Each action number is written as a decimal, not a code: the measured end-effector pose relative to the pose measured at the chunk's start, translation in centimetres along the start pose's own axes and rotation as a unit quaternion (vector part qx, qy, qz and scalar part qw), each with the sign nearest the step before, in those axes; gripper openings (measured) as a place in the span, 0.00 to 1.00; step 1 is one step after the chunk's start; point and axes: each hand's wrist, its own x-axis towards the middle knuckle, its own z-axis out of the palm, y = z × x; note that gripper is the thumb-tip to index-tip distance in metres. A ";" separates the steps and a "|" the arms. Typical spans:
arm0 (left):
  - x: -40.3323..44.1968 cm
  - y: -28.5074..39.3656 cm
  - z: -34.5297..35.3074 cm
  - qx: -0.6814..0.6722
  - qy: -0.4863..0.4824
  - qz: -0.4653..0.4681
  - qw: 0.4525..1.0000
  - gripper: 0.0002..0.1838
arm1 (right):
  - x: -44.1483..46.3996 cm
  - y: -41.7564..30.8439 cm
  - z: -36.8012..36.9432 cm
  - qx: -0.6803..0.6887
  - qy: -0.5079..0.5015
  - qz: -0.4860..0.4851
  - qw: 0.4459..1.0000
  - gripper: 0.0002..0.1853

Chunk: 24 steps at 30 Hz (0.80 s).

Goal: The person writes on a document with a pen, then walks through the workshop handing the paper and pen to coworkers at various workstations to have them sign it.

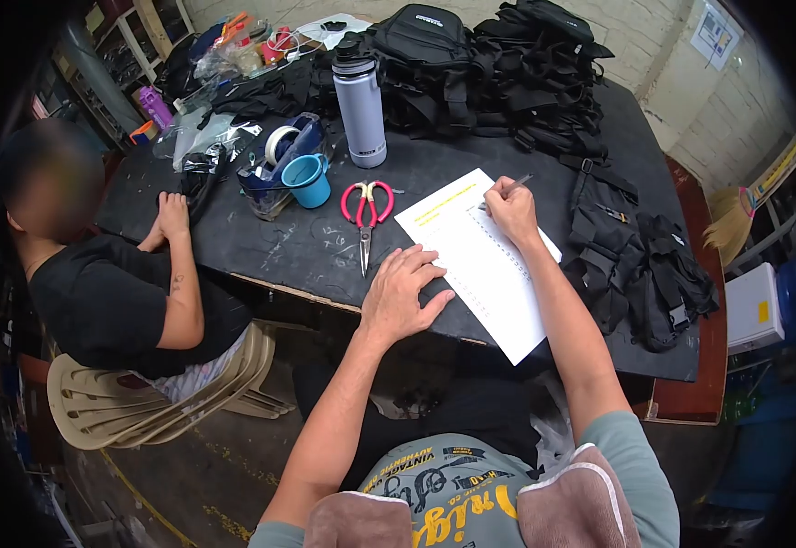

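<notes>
A white printed sheet [487,274] with yellow-marked lines near its top lies aslant on the dark table [325,247]. My right hand [510,212] rests on the upper part of the sheet, its fingers closed round a dark pen [518,183]. Spread flat, my left hand [403,294] lies at the sheet's left edge, partly on the paper, and holds nothing. Just beyond the left hand are scissors [365,228] with red and white handles, their blades pointing towards me.
A lavender bottle [360,119], a blue cup [307,180] and a tape dispenser [279,146] stand beyond the scissors. Black bags [425,73] and straps [635,247] lie at the back and right. A seated person [106,283] is at the left, hands on the table edge.
</notes>
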 end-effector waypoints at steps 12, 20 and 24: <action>0.1 -0.1 0.0 -0.007 -0.001 -0.005 1.000 0.18 | -0.4 -0.5 0.2 -0.012 0.003 0.009 1.000 0.11; 0.0 -0.1 -0.1 -0.009 -0.002 -0.006 1.000 0.18 | -0.2 -0.1 -0.1 -0.017 0.021 -0.009 1.000 0.11; 0.1 -0.1 -0.2 -0.007 -0.001 -0.006 1.000 0.18 | 0.2 0.1 0.1 -0.003 0.015 -0.010 1.000 0.11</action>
